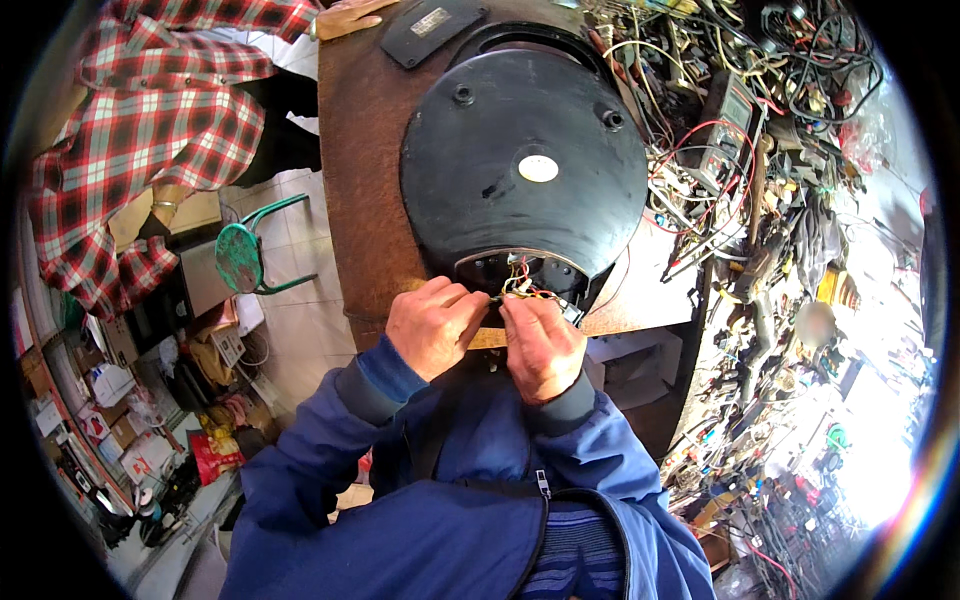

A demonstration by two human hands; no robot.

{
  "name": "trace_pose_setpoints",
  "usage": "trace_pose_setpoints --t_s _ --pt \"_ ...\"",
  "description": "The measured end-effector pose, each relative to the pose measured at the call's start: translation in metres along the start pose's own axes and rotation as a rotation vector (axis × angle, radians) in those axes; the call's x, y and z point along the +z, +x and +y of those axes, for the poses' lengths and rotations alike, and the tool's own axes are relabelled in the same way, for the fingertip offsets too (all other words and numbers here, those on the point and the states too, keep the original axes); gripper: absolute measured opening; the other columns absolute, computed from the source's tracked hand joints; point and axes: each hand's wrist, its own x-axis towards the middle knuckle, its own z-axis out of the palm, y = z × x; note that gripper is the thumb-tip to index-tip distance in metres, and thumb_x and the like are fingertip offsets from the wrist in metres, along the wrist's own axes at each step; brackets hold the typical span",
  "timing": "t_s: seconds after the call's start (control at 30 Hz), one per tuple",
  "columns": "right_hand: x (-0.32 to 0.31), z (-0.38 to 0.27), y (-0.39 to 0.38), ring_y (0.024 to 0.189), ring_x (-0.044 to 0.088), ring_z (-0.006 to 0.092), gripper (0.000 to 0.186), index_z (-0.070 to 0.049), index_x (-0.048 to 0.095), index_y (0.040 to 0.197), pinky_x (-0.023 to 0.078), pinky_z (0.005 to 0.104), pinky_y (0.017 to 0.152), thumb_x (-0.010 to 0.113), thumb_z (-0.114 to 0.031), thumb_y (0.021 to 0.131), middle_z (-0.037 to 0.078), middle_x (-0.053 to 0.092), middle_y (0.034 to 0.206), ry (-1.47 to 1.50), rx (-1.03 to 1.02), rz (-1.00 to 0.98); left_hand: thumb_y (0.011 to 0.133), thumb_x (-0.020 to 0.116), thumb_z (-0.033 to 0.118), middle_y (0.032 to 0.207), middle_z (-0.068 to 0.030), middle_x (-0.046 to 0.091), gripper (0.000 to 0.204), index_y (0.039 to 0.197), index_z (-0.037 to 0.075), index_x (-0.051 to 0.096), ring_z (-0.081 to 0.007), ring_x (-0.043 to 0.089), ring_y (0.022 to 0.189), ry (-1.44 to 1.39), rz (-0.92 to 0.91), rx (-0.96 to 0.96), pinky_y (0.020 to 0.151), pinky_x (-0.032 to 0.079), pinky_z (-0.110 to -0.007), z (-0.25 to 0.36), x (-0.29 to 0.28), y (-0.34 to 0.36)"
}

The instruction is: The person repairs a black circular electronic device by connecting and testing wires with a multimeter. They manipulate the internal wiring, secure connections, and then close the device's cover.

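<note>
A large round black appliance housing (490, 150) lies flat on the wooden table, with a pale oval label at its middle. At its near edge an open recess shows a bundle of thin coloured wires (518, 280) and small white connectors. My left hand (432, 322) is closed in a pinch at the left of these wires. My right hand (542, 345) pinches among the wires just beside it, the fingertips of both hands almost meeting. The fingers hide exactly which wire ends they grip.
A heap of cables and parts (760, 220) covers the right side, with a multimeter (728, 125) and its red lead on it. A black flat cover (432, 30) lies at the table's far left. Another person in a checked shirt (175, 130) stands left, near a green stool (240, 258).
</note>
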Motion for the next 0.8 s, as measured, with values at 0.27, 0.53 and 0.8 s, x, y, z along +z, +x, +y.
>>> trace_pose_setpoints --t_s 0.27,0.53,0.8 --pt "-0.011 -0.007 0.027 0.077 0.069 0.0331 0.010 -0.001 0.072 0.101 0.053 0.0384 0.069 0.071 -0.005 0.092 0.016 0.068 0.088 0.172 0.387 -0.140 0.078 0.080 0.007 0.081 -0.0084 0.070 0.017 0.093 0.005 0.074 -0.0286 0.065 0.076 -0.113 -0.024 0.007 0.064 0.054 -0.040 -0.012 -0.006 0.008" --pt "-0.013 0.003 0.031 0.077 0.068 0.0213 0.015 0.003 0.073 0.103 0.053 0.0335 0.071 0.069 -0.010 0.096 0.016 0.073 0.091 0.304 0.593 -0.225 0.077 0.080 0.008 0.082 -0.0071 0.069 0.018 0.094 0.006 0.074 -0.0274 0.065 0.080 -0.113 -0.073 0.043 0.065 0.054 -0.039 -0.011 -0.013 0.011" --pt "-0.015 -0.002 0.034 0.075 0.065 0.0154 0.017 0.004 0.073 0.103 0.052 0.0303 0.069 0.069 -0.011 0.097 0.012 0.072 0.088 0.337 0.658 -0.205 0.079 0.080 0.009 0.081 -0.0074 0.070 0.015 0.093 0.006 0.074 -0.0278 0.066 0.079 -0.151 -0.082 0.048 0.065 0.054 -0.039 -0.013 -0.013 0.013"
